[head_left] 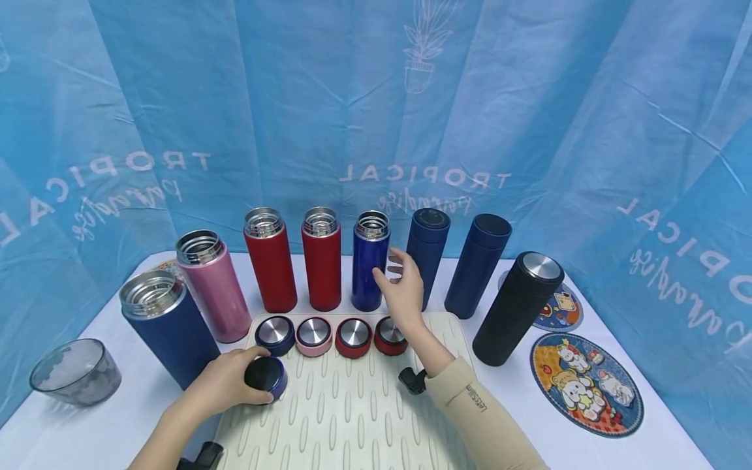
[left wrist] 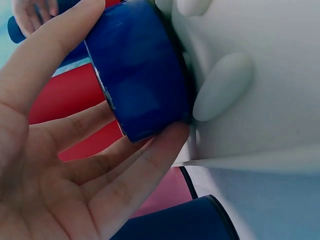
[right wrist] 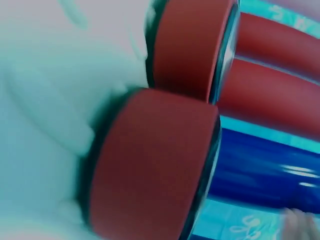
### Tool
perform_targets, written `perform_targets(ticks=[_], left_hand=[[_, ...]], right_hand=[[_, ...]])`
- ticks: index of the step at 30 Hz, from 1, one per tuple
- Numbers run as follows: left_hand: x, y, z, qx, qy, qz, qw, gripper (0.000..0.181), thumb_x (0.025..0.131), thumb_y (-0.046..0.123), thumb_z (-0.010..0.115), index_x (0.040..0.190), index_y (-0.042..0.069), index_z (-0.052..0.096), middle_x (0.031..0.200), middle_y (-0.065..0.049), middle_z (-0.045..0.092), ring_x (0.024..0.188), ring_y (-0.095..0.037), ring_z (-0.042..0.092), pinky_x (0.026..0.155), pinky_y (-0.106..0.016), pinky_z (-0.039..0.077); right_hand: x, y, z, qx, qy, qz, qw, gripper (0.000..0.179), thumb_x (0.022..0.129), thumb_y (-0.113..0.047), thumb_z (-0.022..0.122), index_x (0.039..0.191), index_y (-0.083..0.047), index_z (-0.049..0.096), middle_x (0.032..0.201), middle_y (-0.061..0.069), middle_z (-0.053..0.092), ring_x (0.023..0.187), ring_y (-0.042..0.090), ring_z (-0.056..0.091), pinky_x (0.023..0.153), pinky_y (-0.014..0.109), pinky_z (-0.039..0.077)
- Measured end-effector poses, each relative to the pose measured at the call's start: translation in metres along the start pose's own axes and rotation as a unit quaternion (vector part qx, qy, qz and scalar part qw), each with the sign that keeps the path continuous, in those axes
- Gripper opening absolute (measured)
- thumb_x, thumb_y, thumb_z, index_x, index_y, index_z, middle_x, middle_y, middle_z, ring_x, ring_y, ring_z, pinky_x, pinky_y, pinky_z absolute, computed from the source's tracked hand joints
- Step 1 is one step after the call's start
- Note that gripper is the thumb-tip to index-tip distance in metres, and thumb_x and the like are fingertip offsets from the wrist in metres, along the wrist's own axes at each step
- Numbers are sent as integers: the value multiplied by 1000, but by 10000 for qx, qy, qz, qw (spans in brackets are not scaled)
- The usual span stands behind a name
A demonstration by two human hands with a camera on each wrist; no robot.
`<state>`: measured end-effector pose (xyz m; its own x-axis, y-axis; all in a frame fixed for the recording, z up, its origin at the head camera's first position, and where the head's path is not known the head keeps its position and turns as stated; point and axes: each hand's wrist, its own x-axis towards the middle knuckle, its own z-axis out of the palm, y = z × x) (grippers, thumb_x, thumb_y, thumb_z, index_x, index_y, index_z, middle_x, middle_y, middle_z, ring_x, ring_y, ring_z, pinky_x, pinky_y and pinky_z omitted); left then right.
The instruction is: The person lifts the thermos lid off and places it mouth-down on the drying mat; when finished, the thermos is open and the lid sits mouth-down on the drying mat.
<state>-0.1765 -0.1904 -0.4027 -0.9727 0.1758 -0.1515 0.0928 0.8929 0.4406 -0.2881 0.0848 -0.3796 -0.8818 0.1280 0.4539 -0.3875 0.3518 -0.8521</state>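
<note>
My left hand (head_left: 226, 382) pinches a glossy blue bottle lid (head_left: 266, 377) between thumb and fingers, low at the front left of the cream ridged mat (head_left: 329, 418). In the left wrist view, the lid (left wrist: 137, 70) has its side toward the camera, close against the mat. My right hand (head_left: 404, 290) reaches over the mat to the glossy blue bottle (head_left: 365, 274), which stands uncapped. Its fingers are spread at the bottle's right side, holding nothing. Behind the held lid sit a navy lid (head_left: 275, 334), a pink lid (head_left: 314, 336) and two red lids (head_left: 354, 337).
Uncapped red bottles (head_left: 271, 267), a pink bottle (head_left: 216, 287) and a wide navy bottle (head_left: 170, 326) stand at left. Capped navy bottles (head_left: 477, 267) and a black bottle (head_left: 517, 310) stand at right. A glass bowl (head_left: 76, 375) and a round cartoon mat (head_left: 587, 385) lie outward.
</note>
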Motion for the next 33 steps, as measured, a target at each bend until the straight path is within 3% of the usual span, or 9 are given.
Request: perform_targets(ticks=[2,5,7,9,11,15,21,26,33], left_hand=[[0,0,-1,4,17,35,10000,74,57,39,85,117,4,59,109,-18,62,99,-34,58,84,-56,46],[0,0,-2,-11,41,53,10000,74,57,39,85,117,4,59,109,-19,62,100,-36,58,84,-57,46],[-1,1,-2,-26,41,41,10000,74,57,39,85,117,4,59,108,-19,62,100,-36,58,84,-57,46],[-1,1,-2,-38,33,-4,10000,74,57,39,85,117,4,59,108,-19,62,100,-35,58,84,-56,46],[-2,1,-2,-32,29,-34,10000,74,57,40,85,117,4,59,108,-19,62,99,-35,58,84,-56,46],[-2,0,-2,-18,19,-67,10000,75,57,41,85,116,4,59,107,-19,62,98,-35,58,83,-57,46],[-2,0,-2,-44,18,-87,10000,75,57,41,85,117,3,59,107,-19,62,98,-35,58,83,-57,46],[-2,0,-1,-71,-5,-93,9999,76,57,41,85,117,3,58,107,-18,62,98,-35,58,83,-56,46],[-2,-1,-1,-69,-7,-91,9999,76,57,41,85,117,3,58,107,-17,62,99,-35,58,83,-56,46]], right_hand=[[-3,-2,-5,229,646,-497,9964,45,83,-12,66,124,-4,48,118,16,50,105,28,50,86,40,43],[-2,-2,-12,449,1502,-956,9830,47,81,-4,64,122,-3,43,120,14,43,110,27,40,90,41,35],[1,0,-18,496,1862,-953,9766,55,79,-3,65,127,-4,37,126,11,38,116,25,35,95,40,30],[4,4,-23,515,1967,-796,9759,65,79,-4,67,133,-6,30,133,10,32,122,24,29,100,39,26],[9,9,-28,530,1860,-543,9796,75,79,-7,69,138,-8,23,140,9,26,128,22,25,105,40,23],[18,25,-34,563,1191,42,9913,92,78,-14,72,146,-14,10,148,11,17,135,24,18,110,45,18],[29,44,-36,719,371,842,9932,102,76,-18,75,147,-24,2,146,16,21,133,29,26,105,50,28],[33,51,-35,751,186,1103,9909,102,75,-19,77,147,-24,5,142,14,31,125,31,39,102,49,33],[33,52,-33,545,228,1103,9921,95,75,-20,76,145,-17,13,138,13,37,122,31,42,102,49,33]])
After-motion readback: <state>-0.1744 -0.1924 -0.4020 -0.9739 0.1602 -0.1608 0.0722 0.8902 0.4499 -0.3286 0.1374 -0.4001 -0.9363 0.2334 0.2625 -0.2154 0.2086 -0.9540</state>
